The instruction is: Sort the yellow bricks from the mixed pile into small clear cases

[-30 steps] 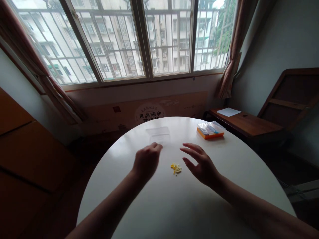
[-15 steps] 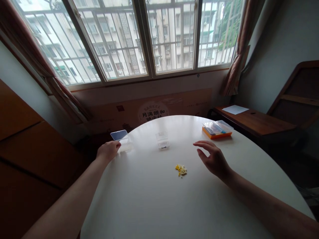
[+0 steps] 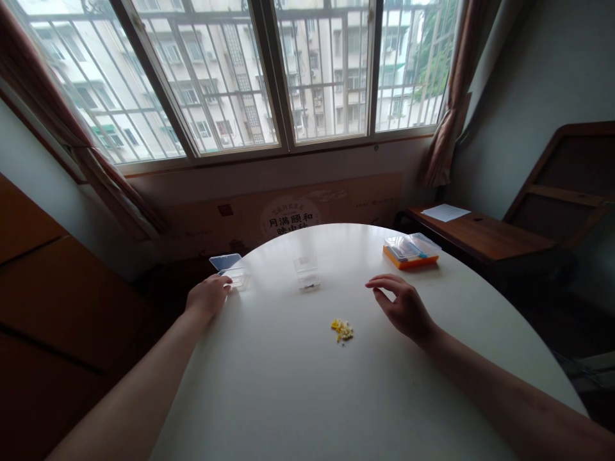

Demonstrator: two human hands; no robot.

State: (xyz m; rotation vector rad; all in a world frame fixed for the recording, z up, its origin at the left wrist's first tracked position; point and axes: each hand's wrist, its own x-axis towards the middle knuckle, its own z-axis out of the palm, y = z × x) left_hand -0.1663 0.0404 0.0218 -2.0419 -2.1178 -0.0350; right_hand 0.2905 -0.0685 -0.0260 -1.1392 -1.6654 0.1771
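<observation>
The left hand [image 3: 208, 298] touches an open clear box [image 3: 239, 278], grip unclear; the right hand [image 3: 402, 307], fingers slightly parted, is near yellow-and-white bits [image 3: 343, 330] on the bench [image 3: 307, 397].

Printed panel [image 3: 288, 214] — “月满颐和”

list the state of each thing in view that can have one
Left hand: at left clear box, grip unclear
Right hand: loosely curled, nothing visible in it
Left clear box: lid open
Middle clear box: lid open
Orange case: lid state unclear
Yellow and white pieces: loose on white table
Curtains: gathered aside
</observation>
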